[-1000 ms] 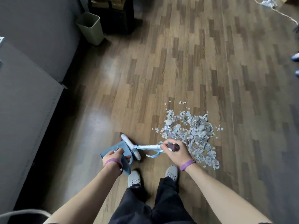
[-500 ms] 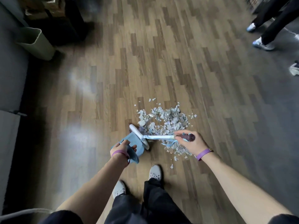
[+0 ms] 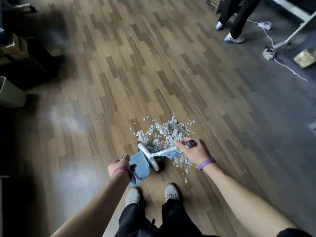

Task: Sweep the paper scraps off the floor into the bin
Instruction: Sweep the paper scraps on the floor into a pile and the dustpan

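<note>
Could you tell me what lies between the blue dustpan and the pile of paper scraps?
In the head view, the white brush head lies between the dustpan and the paper scraps.

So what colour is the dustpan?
Light blue; the dustpan shows best in the head view.

The floor (image 3: 136, 69) has a pattern of staggered wooden planks in light brown and darker brown, and it turns grey toward the right side. The paper scraps (image 3: 168, 134) are pale grey-white with some light blue. The dustpan (image 3: 139, 164) is light blue. The brush (image 3: 148, 155) has a white head, a pale blue wrapped handle and a dark purple end. Both wrists carry a purple band (image 3: 206, 163). The shoes (image 3: 171, 194) of the person are light grey and the trousers (image 3: 153, 219) are black. The bin (image 3: 10, 94) at the left edge is pale grey-beige.
</note>
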Tool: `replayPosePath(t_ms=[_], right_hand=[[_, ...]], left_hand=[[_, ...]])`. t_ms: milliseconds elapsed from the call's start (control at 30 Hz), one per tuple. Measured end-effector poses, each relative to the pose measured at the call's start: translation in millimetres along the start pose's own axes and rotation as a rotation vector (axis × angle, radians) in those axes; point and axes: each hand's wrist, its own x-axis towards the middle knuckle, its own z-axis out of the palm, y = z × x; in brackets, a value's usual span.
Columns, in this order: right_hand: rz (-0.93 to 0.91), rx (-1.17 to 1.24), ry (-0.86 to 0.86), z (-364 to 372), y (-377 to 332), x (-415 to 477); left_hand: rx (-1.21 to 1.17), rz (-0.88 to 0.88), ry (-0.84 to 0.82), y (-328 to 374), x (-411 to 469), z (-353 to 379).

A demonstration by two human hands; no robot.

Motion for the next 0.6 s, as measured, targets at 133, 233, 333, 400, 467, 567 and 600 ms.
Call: replayPosePath(t_ms=[133,233,333,400,467,567,600], right_hand=[[0.005,0.182,0.103,18.2,-49.2,-31.6],[-0.032,0.149,0.165,19.3,-81.8,-62.2],[-0.093,-0.149,0.363,11.9,-99.0,-88.9],[-0.057,-0.325,0.428,5.1,-96.5,-100.5],[-0.019,-0.307,0.41,-1.7,-85.6,-111.8],[0.043,-0.158,0.405,-15.5,-63.9,-130.0],[0.066,-0.084,0.418,-20.8,-56.4,-136.6]], left_hand=[[0.277,0.171,-0.18,31.6,-9.6,-16.2],[0.476,0.277,-0.343,49.2,-14.3,-26.2],[0.684,0.396,-0.486,59.5,-28.0,-30.2],[0.774,0.466,-0.561,60.4,-40.8,-26.0],[0.864,0.509,-0.642,54.8,-55.2,-18.1],[0.983,0.527,-0.753,40.1,-73.7,-2.5],[1.012,0.525,-0.777,33.5,-77.4,3.4]])
